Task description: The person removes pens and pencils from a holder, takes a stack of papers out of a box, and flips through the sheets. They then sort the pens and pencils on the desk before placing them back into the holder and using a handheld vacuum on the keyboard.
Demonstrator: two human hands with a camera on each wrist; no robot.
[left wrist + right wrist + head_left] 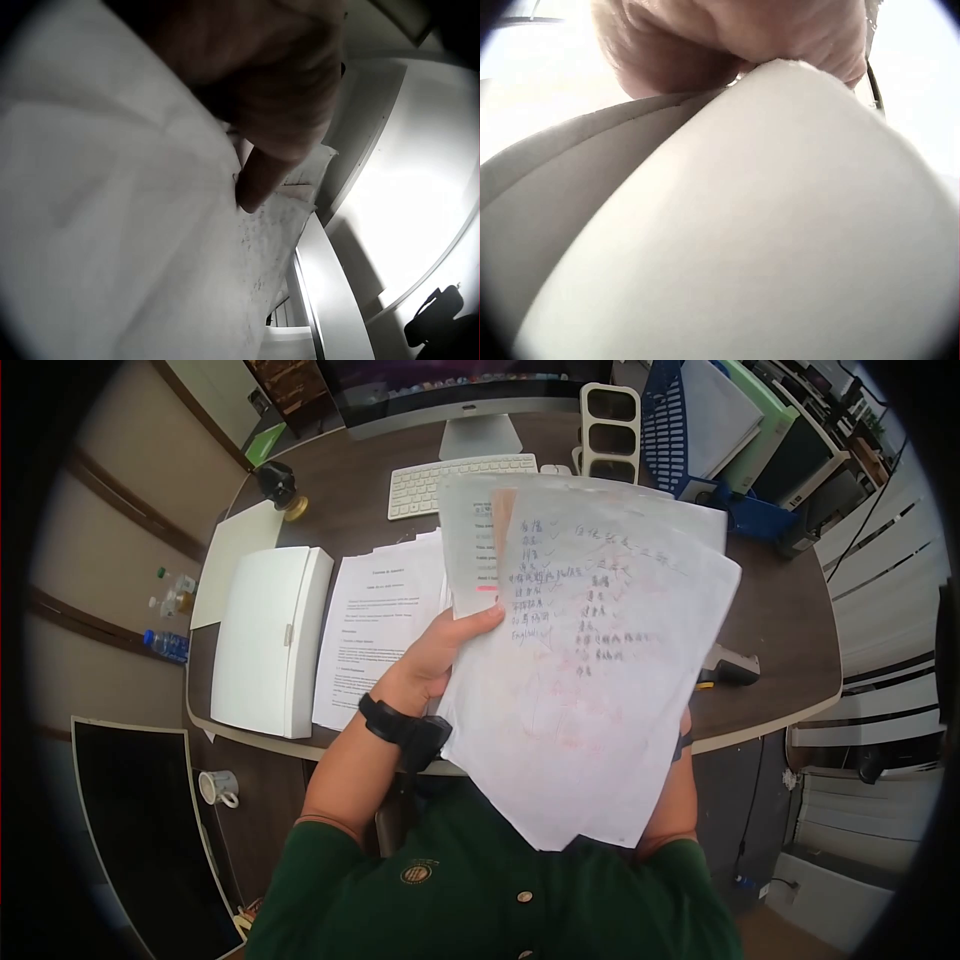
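Note:
Several loose sheets of paper (pixel 600 730) are fanned out over the desk's front edge. Handwritten words with tick marks cover the top sheet's upper part. My left hand (pixel 440 645) grips the sheets at their left edge, thumb on the front face. In the left wrist view, that thumb (pixel 262 176) presses on the paper. Behind the sheets, my right hand is hidden in the head view. The right wrist view shows the right hand (pixel 735 34) holding the bent paper at its edge, fingertips hidden. A printed sheet with a pink mark (pixel 487 588) sticks out at the left.
Printed pages (pixel 375 620) and a white file box (pixel 262 640) lie on the left of the desk. A keyboard (pixel 420 490) sits below the monitor. At the back right stands a blue file holder (pixel 668 420). A grey and black device (pixel 735 668) lies at the right.

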